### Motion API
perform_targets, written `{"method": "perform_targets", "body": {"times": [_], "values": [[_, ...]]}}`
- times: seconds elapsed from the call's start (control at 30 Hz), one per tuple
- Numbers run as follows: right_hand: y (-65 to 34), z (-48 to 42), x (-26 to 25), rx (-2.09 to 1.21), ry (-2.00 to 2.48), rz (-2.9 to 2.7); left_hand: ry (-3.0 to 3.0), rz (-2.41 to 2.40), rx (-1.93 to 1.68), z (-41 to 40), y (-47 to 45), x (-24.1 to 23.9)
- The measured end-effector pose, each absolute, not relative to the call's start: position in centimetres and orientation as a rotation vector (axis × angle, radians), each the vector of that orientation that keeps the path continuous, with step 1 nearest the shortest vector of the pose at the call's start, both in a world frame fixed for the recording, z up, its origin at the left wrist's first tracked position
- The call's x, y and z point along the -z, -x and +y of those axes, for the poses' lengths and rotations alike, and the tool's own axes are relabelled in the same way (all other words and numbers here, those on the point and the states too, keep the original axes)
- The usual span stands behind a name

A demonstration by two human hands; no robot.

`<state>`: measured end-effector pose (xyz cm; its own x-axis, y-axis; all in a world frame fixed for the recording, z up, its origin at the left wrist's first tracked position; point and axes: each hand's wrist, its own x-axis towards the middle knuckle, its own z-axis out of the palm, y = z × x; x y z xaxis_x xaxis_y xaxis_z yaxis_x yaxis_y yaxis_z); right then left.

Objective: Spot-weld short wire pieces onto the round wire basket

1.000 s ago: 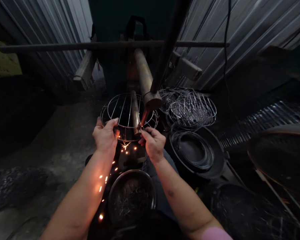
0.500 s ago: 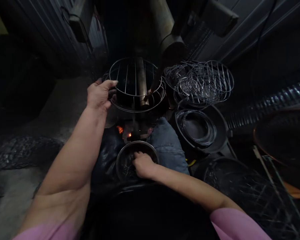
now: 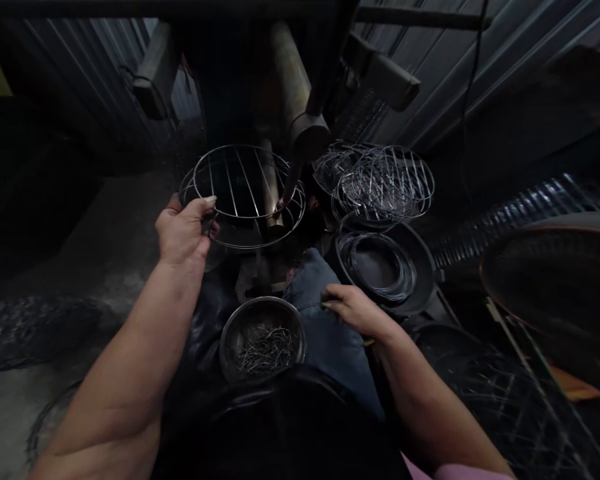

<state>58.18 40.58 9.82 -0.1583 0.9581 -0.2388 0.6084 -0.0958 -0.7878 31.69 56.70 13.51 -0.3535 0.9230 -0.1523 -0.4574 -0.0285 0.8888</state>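
Note:
My left hand (image 3: 183,230) grips the left rim of a round wire rack (image 3: 243,193) that rests on the lower arm of a spot welder (image 3: 300,133). The welder's upper electrode tip touches the rack's right side. My right hand (image 3: 355,310) hovers over my knee, fingers pinched on a small piece of wire I can barely make out. A metal bowl (image 3: 263,337) with several short bent wire pieces sits in my lap between my arms.
Finished wire racks (image 3: 380,180) lie stacked at the right of the welder. Below them a dark pan (image 3: 385,267) holds wire rings. Wire mesh and a large round tray (image 3: 555,280) fill the right side. Corrugated metal walls stand behind.
The sparks have stopped. My right hand went from the rack down into the bowl, then rose out to the right with a wire piece. The left hand stayed on the rim.

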Motion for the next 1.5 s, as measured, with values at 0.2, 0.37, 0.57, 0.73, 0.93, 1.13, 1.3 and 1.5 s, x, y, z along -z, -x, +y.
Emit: {"method": "perform_targets", "body": {"times": [0.2, 0.37, 0.57, 0.73, 0.93, 1.13, 1.3, 1.5], "values": [[-58.8, 40.2, -6.9, -1.449, 1.655, -1.215, -0.599, 1.141, -1.675, 56.1, -32.0, -13.7], [-57.1, 40.3, -6.1, -1.272, 1.648, -1.140, -0.558, 1.146, -1.647, 55.7, -32.4, -13.6], [-54.8, 44.5, -13.3, -0.752, 1.439, -1.611, -0.549, 1.088, -1.644, 54.8, -33.3, -13.4], [-50.3, 49.0, -15.3, -0.344, 1.598, -1.697, -0.516, 1.066, -1.637, 54.2, -33.6, -13.7], [-48.3, 50.4, -12.2, -0.767, 1.340, -1.240, -0.499, 1.052, -1.639, 54.3, -33.1, -13.8], [-47.9, 49.7, -10.9, -0.899, 1.215, -0.921, -0.536, 1.009, -1.630, 54.8, -33.0, -13.6], [-48.0, 49.8, -10.6, -0.900, 1.223, -0.862, -0.521, 1.020, -1.618, 55.3, -33.3, -13.7], [-48.2, 49.9, -10.8, -0.902, 1.203, -0.880, -0.540, 1.029, -1.580, 56.1, -33.3, -13.4]]}}
